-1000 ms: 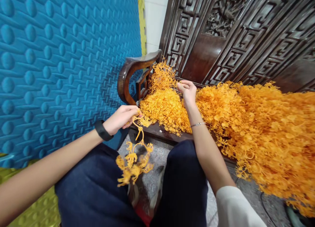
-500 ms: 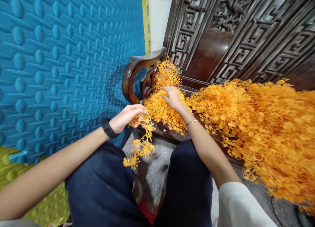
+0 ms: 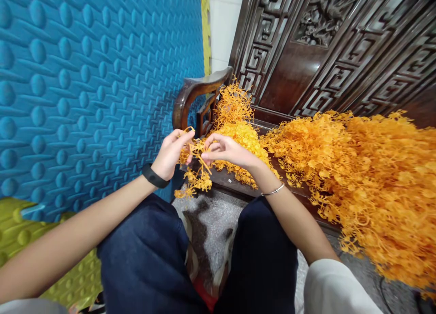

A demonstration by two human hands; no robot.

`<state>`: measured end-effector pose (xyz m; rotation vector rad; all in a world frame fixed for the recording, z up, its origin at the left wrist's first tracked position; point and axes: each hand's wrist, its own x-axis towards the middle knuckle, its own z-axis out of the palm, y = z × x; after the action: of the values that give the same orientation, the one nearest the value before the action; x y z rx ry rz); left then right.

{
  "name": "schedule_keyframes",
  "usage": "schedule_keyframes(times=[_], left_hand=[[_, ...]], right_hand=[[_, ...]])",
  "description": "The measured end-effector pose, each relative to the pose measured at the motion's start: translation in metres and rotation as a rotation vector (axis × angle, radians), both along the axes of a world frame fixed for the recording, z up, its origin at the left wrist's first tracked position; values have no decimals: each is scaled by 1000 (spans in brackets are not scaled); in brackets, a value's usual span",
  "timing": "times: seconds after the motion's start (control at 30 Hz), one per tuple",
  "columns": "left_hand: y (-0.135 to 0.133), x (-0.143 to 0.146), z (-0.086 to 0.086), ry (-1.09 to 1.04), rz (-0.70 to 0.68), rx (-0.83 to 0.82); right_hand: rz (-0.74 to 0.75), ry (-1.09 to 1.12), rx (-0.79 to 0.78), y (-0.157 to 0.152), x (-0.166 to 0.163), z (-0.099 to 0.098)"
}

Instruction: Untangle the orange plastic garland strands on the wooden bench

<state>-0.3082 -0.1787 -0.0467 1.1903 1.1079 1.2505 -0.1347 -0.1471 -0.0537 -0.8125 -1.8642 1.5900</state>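
Note:
My left hand [image 3: 173, 153], with a black band at its wrist, is closed on a cluster of orange plastic flower sprigs [image 3: 197, 181] that hangs below the fingers. Close beside it, my right hand [image 3: 226, 150] pinches an orange piece with thin stems between thumb and fingertips. The stems of both hands' pieces cross in the gap, so I cannot tell whether they are joined. Behind my right hand, a small pile of orange sprigs [image 3: 235, 105] lies on the seat of a dark carved wooden bench [image 3: 231, 180].
A much larger heap of orange sprigs [image 3: 374, 178] fills the bench to the right and spills over its front edge. The bench's curved armrest [image 3: 182, 100] stands just beyond my left hand. Blue foam matting [image 3: 85, 87] covers the left side; a cable [image 3: 384, 293] lies lower right.
My right hand has moved from the small pile leftward and toward me, closing on an orange piece beside my left hand. My left hand has risen slightly with its sprigs.

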Motion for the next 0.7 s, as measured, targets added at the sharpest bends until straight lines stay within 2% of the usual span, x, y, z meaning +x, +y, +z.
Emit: schedule_keyframes(times=[0.07, 0.2, 0.3, 0.47, 0.57, 0.7], left_hand=[[-2, 0, 2, 4, 48, 33], [-8, 4, 6, 28, 21, 20], [-12, 7, 6, 116, -61, 22], [-13, 5, 4, 299, -283, -13], [-13, 5, 4, 238, -296, -55], [-11, 11, 5, 170, -275, -48]], right_hand=[[-125, 85, 33, 1, -6, -1], [-323, 180, 190, 1, -9, 1], [-371, 212, 245, -2, -7, 4], [-393, 227, 203, -1, -4, 6], [-415, 224, 215, 3, 0, 6], [-562, 234, 226, 7, -4, 3]])
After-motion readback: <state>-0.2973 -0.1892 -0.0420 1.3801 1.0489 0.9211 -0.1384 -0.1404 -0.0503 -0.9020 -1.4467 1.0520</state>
